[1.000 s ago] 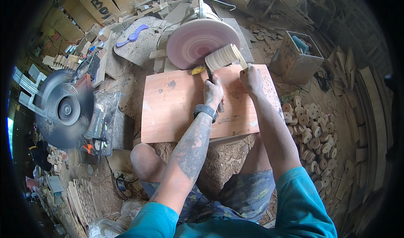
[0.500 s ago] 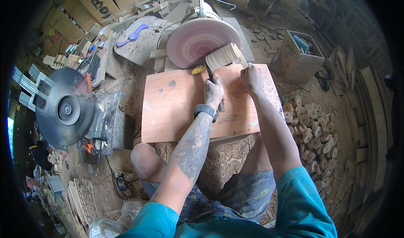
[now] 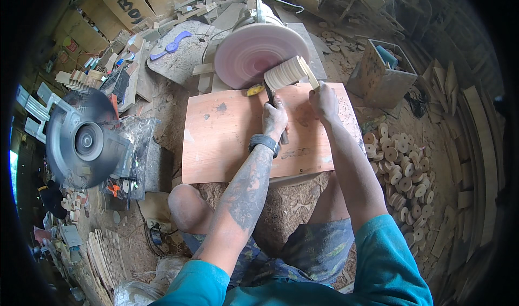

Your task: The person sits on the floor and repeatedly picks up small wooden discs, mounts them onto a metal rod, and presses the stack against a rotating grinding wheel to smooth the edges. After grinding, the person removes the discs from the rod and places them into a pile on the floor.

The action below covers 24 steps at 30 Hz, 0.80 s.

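Our left hand (image 3: 275, 117) is closed around a dark bar (image 3: 284, 138), and our right hand (image 3: 324, 103) is wrapped around a wooden strip (image 3: 312, 78) at the near end of a stack of wooden discs (image 3: 285, 73). We have that stack just past twelve o'clock from the left hand and at ten o'clock from the right. It overlaps the lower right of the sanding wheel (image 3: 240, 52); we cannot tell whether they touch. Both hands are above a wooden board (image 3: 221, 144).

At two o'clock from our right hand, a grimy box (image 3: 373, 84) holds something blue (image 3: 386, 56). Loose discs (image 3: 405, 171) lie heaped between four and five o'clock.

Compared with half a second ago, our hands and the stack sit unchanged; at nine o'clock, the fan (image 3: 86, 141) shows its blurred blades at another angle.
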Tool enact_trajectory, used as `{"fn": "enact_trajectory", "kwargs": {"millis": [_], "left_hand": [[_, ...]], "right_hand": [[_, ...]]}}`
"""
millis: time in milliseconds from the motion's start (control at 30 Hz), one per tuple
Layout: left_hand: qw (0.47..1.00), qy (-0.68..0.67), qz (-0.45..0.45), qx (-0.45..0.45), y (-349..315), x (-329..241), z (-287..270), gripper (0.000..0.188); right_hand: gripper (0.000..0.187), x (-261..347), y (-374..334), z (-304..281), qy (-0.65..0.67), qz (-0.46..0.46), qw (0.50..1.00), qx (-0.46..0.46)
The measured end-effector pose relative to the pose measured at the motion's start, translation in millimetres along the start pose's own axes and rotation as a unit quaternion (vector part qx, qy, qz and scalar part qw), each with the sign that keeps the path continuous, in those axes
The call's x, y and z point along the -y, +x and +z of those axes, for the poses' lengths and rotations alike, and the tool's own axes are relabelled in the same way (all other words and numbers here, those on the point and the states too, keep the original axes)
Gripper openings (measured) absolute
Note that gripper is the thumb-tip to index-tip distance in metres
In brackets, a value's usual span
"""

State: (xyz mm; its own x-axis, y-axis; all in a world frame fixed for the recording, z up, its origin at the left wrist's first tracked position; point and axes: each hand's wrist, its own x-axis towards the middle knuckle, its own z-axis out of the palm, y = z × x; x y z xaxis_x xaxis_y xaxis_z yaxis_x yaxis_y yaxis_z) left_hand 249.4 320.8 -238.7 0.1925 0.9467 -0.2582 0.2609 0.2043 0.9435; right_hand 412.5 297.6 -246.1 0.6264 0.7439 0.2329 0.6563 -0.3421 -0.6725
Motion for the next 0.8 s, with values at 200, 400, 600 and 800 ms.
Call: {"fn": "enact_trajectory", "kwargs": {"millis": [200, 400, 600, 800], "left_hand": [[1.000, -0.002, 0.009, -0.003, 10.0, 11.2, 4.2, 0.058], [0.999, -0.020, 0.021, 0.022, 2.2, 16.9, -6.4, 0.059], [0.997, -0.014, 0.079, -0.022, -71.0, 44.8, -51.6, 0.050], [0.977, 0.001, 0.181, -0.114, -183.4, 69.6, -148.6, 0.034]], "right_hand": [[0.019, -8.3, 3.9, 7.2, -0.045, -0.030, 0.998, -0.015], [0.020, -8.9, -10.4, 6.1, -0.043, -0.030, 0.998, 0.018], [0.024, 16.6, -92.2, 4.0, 0.025, -0.025, 0.999, 0.041], [0.026, 88.5, -212.5, -0.1, 0.124, -0.043, 0.989, 0.072]]}}
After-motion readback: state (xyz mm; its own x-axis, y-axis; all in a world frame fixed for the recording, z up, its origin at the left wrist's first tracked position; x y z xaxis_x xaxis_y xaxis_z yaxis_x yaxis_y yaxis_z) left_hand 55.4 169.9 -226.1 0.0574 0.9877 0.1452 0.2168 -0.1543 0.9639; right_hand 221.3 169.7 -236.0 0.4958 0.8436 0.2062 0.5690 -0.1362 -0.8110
